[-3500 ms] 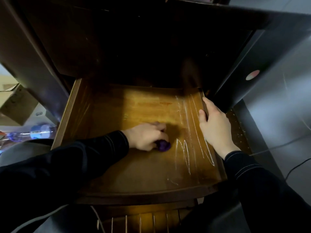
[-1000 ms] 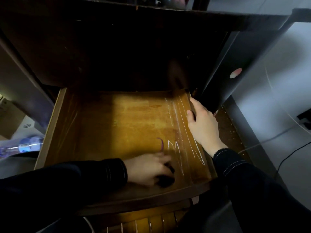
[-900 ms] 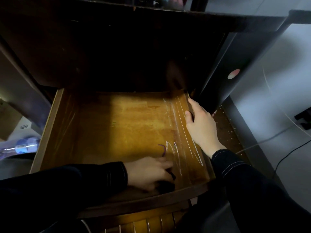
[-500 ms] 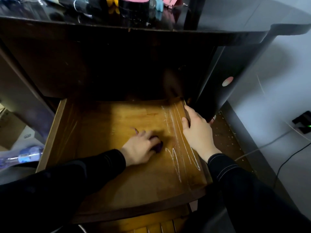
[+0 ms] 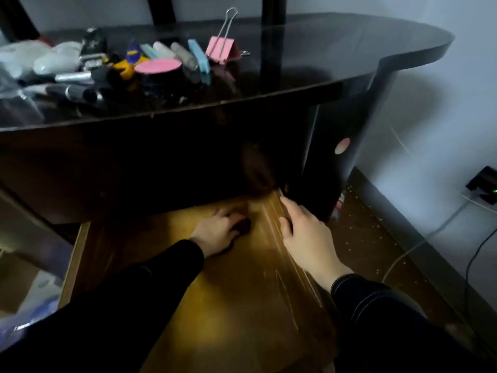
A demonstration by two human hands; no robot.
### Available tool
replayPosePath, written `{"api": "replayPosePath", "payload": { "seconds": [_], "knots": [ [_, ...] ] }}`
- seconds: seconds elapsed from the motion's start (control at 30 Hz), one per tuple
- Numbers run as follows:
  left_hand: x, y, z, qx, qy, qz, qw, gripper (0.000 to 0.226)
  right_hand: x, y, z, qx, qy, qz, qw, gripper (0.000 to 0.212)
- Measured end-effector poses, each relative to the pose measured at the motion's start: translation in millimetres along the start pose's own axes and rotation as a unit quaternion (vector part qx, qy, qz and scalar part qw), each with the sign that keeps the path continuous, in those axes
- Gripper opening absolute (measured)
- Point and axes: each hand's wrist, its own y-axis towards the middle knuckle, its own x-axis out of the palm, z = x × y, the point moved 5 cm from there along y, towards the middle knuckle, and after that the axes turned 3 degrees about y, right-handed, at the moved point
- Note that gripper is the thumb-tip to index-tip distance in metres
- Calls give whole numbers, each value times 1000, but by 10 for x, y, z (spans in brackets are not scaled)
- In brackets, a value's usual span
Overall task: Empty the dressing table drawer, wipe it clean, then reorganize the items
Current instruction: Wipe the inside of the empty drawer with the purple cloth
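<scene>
The wooden drawer (image 5: 150, 254) is pulled out below the dark dressing table top (image 5: 309, 63), and nothing lies in it but my hand and cloth. My left hand (image 5: 217, 231) grips a small purple cloth (image 5: 243, 224) against the drawer floor near the back right. My right hand (image 5: 306, 238) holds the drawer's right side wall, fingers curled over its edge. Several small items lie on the table top at the left, among them a pink binder clip (image 5: 220, 48), a pink-lidded round tin (image 5: 158, 72) and tubes (image 5: 72, 76).
A dark cabinet side panel (image 5: 338, 157) stands just right of the drawer. A wall socket with a plug (image 5: 484, 184) and cables (image 5: 430, 232) is on the right wall and floor. Cardboard and a plastic bottle lie at the lower left (image 5: 24, 300).
My left hand slid the cloth from the drawer's front right toward the back right. The view tilted up, bringing the table top and its items into sight. My right hand stayed on the drawer wall.
</scene>
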Motion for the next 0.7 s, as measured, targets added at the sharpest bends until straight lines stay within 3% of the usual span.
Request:
{"api": "replayPosePath", "payload": {
  "seconds": [0.1, 0.2, 0.5, 0.6, 0.7],
  "knots": [
    [0, 371, -207, -85, -29, 30, 995, 46, 3, 16, 8, 11, -6, 1, 1000, 49],
    [79, 366, -113, -85, -11, 28, 996, 47, -14, 22, 9, 22, -5, -3, 1000, 49],
    [356, -981, 553, 171, 11, -89, 981, 52, -72, -21, -62, 15, -2, -5, 1000, 49],
    [288, -1008, 474, 187, 17, -97, 977, 53, -68, -30, -69, 10, -3, 3, 1000, 50],
    [157, -636, 379, 153, 17, -79, 985, 50, -29, -8, -32, 8, -4, 6, 1000, 50]
  ]
}}
